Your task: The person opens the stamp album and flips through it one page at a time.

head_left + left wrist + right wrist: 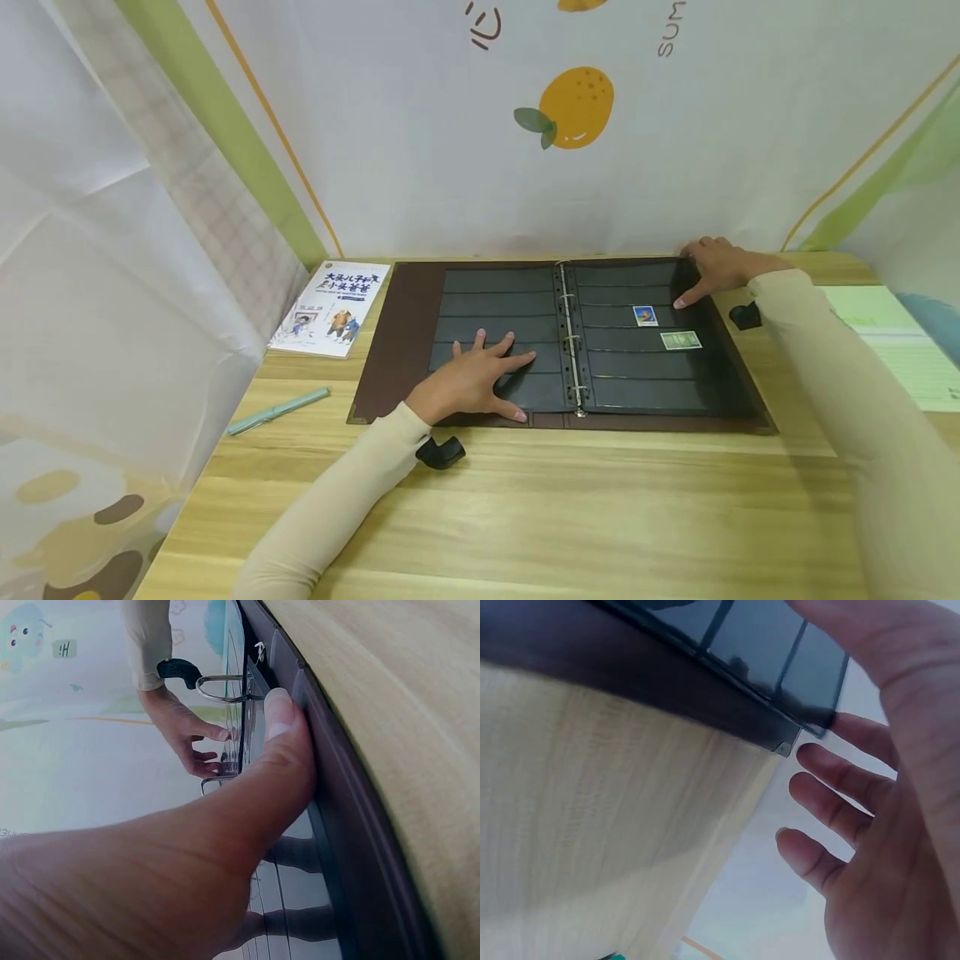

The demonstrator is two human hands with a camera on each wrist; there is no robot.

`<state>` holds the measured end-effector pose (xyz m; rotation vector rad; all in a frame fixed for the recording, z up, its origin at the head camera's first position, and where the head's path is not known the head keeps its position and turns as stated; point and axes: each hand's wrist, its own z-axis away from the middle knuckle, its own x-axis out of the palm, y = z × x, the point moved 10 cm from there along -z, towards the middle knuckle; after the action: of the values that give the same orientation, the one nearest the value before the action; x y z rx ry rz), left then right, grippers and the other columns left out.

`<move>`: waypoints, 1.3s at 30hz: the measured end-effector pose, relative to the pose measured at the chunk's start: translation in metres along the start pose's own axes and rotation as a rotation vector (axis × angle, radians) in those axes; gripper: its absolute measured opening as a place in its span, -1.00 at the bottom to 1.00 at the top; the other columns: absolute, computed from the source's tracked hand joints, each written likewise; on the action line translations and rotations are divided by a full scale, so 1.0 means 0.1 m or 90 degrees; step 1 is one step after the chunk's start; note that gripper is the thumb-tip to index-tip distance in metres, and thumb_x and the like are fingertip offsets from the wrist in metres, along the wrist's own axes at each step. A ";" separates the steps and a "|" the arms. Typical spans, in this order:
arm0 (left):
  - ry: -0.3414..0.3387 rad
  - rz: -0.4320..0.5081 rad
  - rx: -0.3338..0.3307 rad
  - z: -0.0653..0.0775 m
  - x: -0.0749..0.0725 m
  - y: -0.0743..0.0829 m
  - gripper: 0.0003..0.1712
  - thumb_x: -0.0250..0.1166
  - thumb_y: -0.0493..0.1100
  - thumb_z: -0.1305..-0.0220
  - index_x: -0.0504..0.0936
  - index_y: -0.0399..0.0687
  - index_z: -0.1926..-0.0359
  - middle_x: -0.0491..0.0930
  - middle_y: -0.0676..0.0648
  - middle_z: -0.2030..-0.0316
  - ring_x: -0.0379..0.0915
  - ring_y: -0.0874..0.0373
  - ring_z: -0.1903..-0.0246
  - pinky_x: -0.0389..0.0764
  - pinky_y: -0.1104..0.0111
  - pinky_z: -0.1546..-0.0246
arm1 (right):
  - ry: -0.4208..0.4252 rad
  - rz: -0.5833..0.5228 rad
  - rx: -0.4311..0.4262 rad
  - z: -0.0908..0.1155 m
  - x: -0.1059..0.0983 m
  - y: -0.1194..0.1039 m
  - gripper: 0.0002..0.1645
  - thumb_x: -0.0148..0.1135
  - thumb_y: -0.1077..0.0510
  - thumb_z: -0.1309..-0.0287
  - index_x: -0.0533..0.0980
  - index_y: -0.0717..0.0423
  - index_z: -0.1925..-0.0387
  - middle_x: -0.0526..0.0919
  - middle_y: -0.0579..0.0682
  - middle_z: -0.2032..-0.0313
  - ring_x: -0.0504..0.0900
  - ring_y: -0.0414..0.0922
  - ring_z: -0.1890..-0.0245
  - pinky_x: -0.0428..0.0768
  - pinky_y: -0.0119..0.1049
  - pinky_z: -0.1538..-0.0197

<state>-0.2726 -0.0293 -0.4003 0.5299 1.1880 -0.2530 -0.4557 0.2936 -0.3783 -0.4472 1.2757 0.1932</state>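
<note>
Pale wood table (570, 517), streaky grain, nearest stretch below the left thumb. Left hand (471, 379): fingers spread over the left page (495, 283), thumb down by the near edge. Binder (393, 333) lies flat, partly under both hands; rings (573, 342) just right of the left fingertips. Right hand (723, 265) at the far outer corner of the right page (637, 392): thumb on top, index at the edge behind. Reads as a pinch on the page; remaining fingers apart, off it.

Risks, my read: a skewed pull at that corner could tear the ring holes or snag the page on the rings. Tilt it steeply and stamps could slide out of their strips: green stamp (681, 340) sits nearer than the right thumb, blue stamp (644, 316) just left of it. Can't tell how many sheets are in the pinch; two at once would crease. If the left hand eases off, the binder may skid.

Rest: pen (279, 411) well left of the left fingers, booklet (330, 308) beyond it. Green pad (881, 312) right of the right fingers. Behind everything, white curtain (420, 167) with fruit prints, close past the right fingertips.
</note>
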 end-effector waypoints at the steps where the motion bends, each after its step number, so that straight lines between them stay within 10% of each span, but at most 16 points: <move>1: 0.001 0.001 0.001 0.00 -0.01 0.01 0.09 0.44 0.35 -0.08 0.14 0.39 -0.57 -0.13 -0.12 -0.62 -0.36 -0.47 -0.54 -0.08 -0.48 -0.37 | 0.007 -0.021 0.001 0.01 -0.01 0.00 0.24 0.63 -0.21 0.15 0.21 0.52 -0.28 0.33 0.56 -0.19 0.30 0.44 -0.19 0.35 0.35 -0.21; 12: 0.005 0.004 0.000 0.03 0.01 0.01 0.08 0.44 0.34 -0.08 0.15 0.40 -0.56 -0.12 -0.12 -0.62 -0.34 -0.47 -0.54 -0.09 -0.49 -0.36 | -0.011 -0.327 0.032 0.22 0.10 0.04 0.20 0.20 -0.06 -0.41 -0.40 0.30 -0.58 0.15 0.59 -0.34 0.27 0.48 -0.31 0.29 0.42 -0.30; 21: 0.008 0.017 0.000 0.05 0.00 -0.02 0.08 0.45 0.34 -0.08 0.15 0.39 -0.57 -0.13 -0.12 -0.62 -0.36 -0.48 -0.53 -0.13 -0.51 -0.35 | -0.024 -0.387 0.023 0.46 0.18 0.02 0.00 -0.03 -0.08 -0.55 -0.40 0.12 -0.61 0.33 0.50 -0.34 0.56 0.17 -0.05 0.53 0.14 -0.14; 27: 0.003 0.012 -0.001 0.04 -0.02 -0.01 0.08 0.45 0.33 -0.09 0.15 0.39 -0.57 -0.15 -0.11 -0.62 -0.37 -0.46 -0.54 -0.14 -0.50 -0.36 | -0.012 -0.443 0.040 0.55 0.20 0.09 -0.13 -0.17 -0.10 -0.60 -0.42 -0.19 -0.62 0.44 0.02 0.31 0.39 -0.21 0.41 0.51 -0.23 0.18; 34: -0.018 -0.005 0.002 0.00 0.03 0.01 0.08 0.41 0.38 -0.10 0.09 0.44 -0.58 -0.18 -0.08 -0.63 -0.38 -0.44 -0.55 -0.12 -0.47 -0.38 | 0.049 -0.612 0.026 0.65 -0.07 -0.03 -0.18 -0.17 -0.09 -0.59 -0.30 -0.19 -0.64 0.71 -0.35 0.11 0.68 -0.42 0.28 0.65 -0.41 0.27; 39: -0.025 -0.022 -0.001 0.01 0.01 0.02 0.08 0.39 0.39 -0.12 0.09 0.42 -0.58 -0.18 -0.08 -0.63 -0.36 -0.44 -0.55 -0.08 -0.47 -0.37 | 0.105 -0.693 0.007 0.61 -0.34 -0.21 -0.23 -0.16 -0.05 -0.59 -0.18 -0.12 -0.64 0.66 -0.36 0.44 0.51 -0.40 0.59 0.42 -0.38 0.55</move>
<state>-0.2706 -0.0278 -0.4002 0.5010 1.1596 -0.2914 -0.4039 0.3044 -0.3279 -1.0939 1.0329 -0.7784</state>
